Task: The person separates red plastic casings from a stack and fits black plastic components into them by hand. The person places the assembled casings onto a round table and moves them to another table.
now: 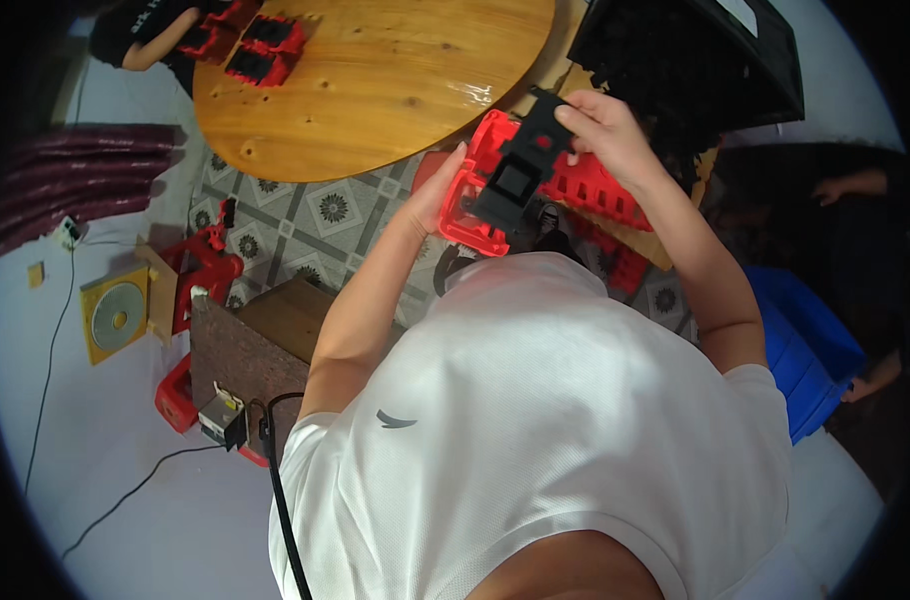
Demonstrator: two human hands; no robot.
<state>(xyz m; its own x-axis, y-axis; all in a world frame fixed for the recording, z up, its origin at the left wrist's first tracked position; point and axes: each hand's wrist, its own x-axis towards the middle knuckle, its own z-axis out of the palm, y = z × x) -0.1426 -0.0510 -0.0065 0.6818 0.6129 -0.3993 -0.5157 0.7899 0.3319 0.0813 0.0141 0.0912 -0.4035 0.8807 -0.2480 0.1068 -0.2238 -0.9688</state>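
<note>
My left hand [437, 203] is closed on the side of a red plastic housing [467, 232], an open frame with rounded corners, held above my lap. Between the thumb and fingers of my right hand [607, 133] is the upper end of a black plastic panel [523, 150]. This panel has a square window near its lower end and a round hole through which red shows. It lies tilted across the housing and hides much of it; whether the two are joined I cannot tell. Just beyond the panel are slotted red plastic parts [600, 190].
An oval wooden table [405, 100] stands ahead, bearing red-and-black assemblies [265, 50] beside another person's arm [165, 40]. At far right is a black crate [765, 80] of dark parts. A blue bin [805, 345] stands right, near another person's hand [830, 190]. Red stools [210, 270] are left.
</note>
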